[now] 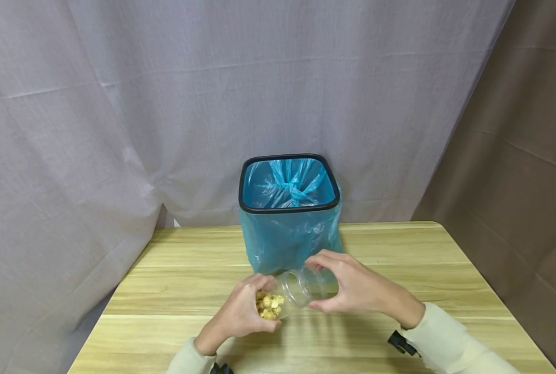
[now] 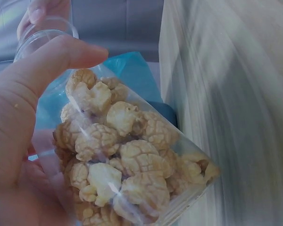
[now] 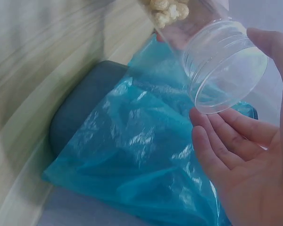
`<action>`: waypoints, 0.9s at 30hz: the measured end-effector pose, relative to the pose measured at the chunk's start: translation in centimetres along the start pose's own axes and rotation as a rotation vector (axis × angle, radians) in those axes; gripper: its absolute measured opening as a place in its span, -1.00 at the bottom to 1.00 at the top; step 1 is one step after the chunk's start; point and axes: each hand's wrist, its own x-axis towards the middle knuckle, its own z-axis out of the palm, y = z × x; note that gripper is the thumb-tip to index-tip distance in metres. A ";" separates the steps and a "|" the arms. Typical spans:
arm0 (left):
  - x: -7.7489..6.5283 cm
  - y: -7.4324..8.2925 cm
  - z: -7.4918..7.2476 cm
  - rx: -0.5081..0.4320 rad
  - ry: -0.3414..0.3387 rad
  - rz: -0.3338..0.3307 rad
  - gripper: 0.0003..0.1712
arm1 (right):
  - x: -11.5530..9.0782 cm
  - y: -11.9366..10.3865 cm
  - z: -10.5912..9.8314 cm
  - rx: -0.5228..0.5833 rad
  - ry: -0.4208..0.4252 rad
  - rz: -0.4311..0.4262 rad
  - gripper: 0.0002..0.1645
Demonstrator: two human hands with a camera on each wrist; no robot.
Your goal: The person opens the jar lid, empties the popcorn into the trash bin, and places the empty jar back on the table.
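Note:
Lying tilted in my left hand (image 1: pixel 247 306) is a clear plastic jar (image 1: pixel 284 291). Caramel popcorn (image 2: pixel 122 146) fills its bottom end, and my thumb and fingers grip it round the side. The jar's mouth points right, toward my right hand (image 1: pixel 352 285). Between my right thumb and fingertips I pinch a clear round lid (image 3: pixel 236 77), right at the threaded neck (image 3: pixel 198 56) of the jar. Both hands are above the wooden table, just in front of a bin (image 1: pixel 289 210).
The dark-rimmed bin has a blue plastic bag (image 1: pixel 278 234) as liner, knotted inside and hanging over the outside. It stands at the back edge of the wooden table (image 1: pixel 189 291). A grey curtain (image 1: pixel 189 104) hangs behind, with a brown one (image 1: pixel 516 208) on the right.

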 end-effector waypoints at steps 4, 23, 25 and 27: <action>-0.4 -0.3 -0.4 0.000 0.010 -0.020 -0.18 | -0.6 0.3 -0.4 -0.059 -0.003 0.019 -0.17; -3.6 -2.1 -2.7 -0.055 0.086 -0.182 -0.08 | -3.5 1.5 2.8 -0.256 -0.158 0.090 -0.06; -3.8 -2.3 -2.8 -0.053 0.096 -0.186 -0.08 | -3.6 1.7 3.6 -0.262 -0.181 0.090 -0.07; -3.9 -2.4 -2.9 -0.056 0.107 -0.188 -0.08 | -3.7 1.8 4.4 -0.274 -0.209 0.099 -0.04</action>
